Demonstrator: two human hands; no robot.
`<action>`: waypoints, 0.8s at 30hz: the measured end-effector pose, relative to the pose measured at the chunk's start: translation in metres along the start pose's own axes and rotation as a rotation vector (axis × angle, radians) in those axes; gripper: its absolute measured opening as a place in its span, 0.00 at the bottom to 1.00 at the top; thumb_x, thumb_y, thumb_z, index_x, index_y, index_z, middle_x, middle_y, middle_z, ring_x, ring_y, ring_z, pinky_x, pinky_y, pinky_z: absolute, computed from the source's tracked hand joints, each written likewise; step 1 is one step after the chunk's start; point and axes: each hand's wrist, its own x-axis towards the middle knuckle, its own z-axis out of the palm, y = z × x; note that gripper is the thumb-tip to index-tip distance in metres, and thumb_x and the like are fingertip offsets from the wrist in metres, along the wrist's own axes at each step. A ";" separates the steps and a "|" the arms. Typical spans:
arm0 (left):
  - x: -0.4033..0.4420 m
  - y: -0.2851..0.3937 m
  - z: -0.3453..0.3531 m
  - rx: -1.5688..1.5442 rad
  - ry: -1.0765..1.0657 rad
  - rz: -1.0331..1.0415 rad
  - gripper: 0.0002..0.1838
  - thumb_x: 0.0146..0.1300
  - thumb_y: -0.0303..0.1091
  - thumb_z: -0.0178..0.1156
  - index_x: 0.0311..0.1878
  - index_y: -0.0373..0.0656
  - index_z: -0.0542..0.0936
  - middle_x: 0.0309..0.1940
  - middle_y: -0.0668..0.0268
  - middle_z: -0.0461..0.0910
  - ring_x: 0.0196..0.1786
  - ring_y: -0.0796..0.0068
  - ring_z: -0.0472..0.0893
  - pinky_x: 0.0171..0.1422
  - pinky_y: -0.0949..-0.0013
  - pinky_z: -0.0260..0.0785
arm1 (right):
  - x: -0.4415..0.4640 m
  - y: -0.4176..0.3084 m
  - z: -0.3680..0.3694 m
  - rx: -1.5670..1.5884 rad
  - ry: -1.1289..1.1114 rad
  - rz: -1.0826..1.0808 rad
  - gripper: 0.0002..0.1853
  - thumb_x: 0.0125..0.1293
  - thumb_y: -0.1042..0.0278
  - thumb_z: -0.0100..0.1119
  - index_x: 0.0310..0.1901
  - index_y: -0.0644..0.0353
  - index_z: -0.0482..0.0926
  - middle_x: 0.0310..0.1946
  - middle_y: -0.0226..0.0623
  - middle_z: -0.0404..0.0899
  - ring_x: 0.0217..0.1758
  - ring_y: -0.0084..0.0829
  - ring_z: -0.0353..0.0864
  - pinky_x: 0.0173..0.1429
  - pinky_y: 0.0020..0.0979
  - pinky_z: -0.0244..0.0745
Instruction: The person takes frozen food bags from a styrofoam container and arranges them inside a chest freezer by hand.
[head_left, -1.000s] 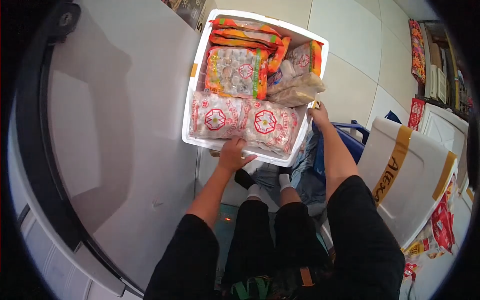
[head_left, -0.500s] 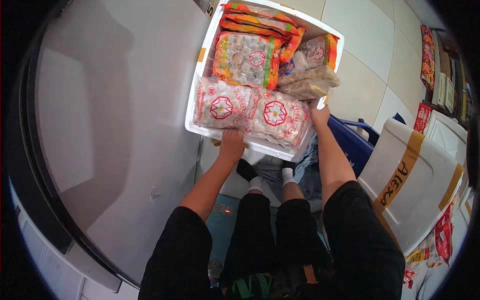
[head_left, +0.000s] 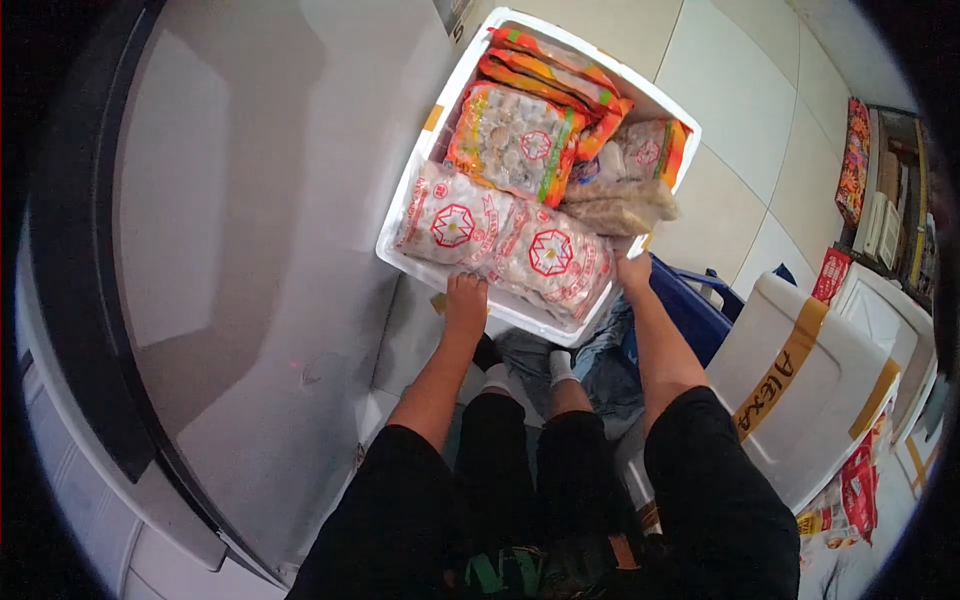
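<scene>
A white foam box point(head_left: 428, 262) filled with packaged food is in front of me, tilted in view. My left hand point(head_left: 466, 295) is closed over its near rim, fingers curled inside. At the right near corner, my right hand point(head_left: 633, 272) grips the side; some of its fingers are hidden. Two clear bags with red print point(head_left: 548, 252) lie nearest my hands. Behind them is an orange-edged pack of round pieces point(head_left: 515, 142), with more orange packs point(head_left: 550, 72) stacked at the far end. Brownish bags point(head_left: 620, 208) rest along the right side, overlapping the rim.
A large grey smooth panel point(head_left: 270, 220) stands close on the left. To the right are a blue container point(head_left: 690, 315), a white box with a taped, handwritten label point(head_left: 800, 390), and a red package point(head_left: 860, 490). Crumpled bluish plastic point(head_left: 600, 370) lies by my feet on the tiled floor point(head_left: 730, 90).
The foam box has turned slightly clockwise in view and sits a little lower, with both hands still on it. My feet and the surroundings have shifted in view.
</scene>
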 end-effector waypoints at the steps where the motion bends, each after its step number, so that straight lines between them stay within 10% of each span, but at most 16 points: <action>1: -0.001 0.000 -0.003 0.041 -0.006 0.000 0.12 0.46 0.29 0.50 0.35 0.40 0.75 0.37 0.58 0.74 0.46 0.65 0.69 0.54 0.64 0.54 | -0.004 -0.001 -0.002 0.003 0.004 -0.006 0.24 0.42 0.63 0.61 0.41 0.68 0.69 0.36 0.51 0.75 0.42 0.46 0.75 0.47 0.37 0.68; 22: 0.018 0.009 -0.026 -0.104 -0.162 0.038 0.15 0.45 0.27 0.50 0.40 0.37 0.72 0.39 0.53 0.71 0.49 0.56 0.67 0.54 0.54 0.53 | -0.014 -0.040 -0.017 0.047 0.069 -0.026 0.18 0.42 0.62 0.59 0.32 0.68 0.73 0.28 0.52 0.76 0.34 0.49 0.76 0.38 0.39 0.70; 24: 0.045 0.008 -0.044 -0.131 -0.229 0.075 0.15 0.46 0.27 0.49 0.40 0.39 0.72 0.38 0.53 0.71 0.48 0.55 0.68 0.54 0.54 0.55 | -0.010 -0.046 -0.021 0.033 -0.034 0.111 0.25 0.42 0.67 0.59 0.43 0.66 0.67 0.35 0.53 0.74 0.41 0.48 0.74 0.45 0.37 0.68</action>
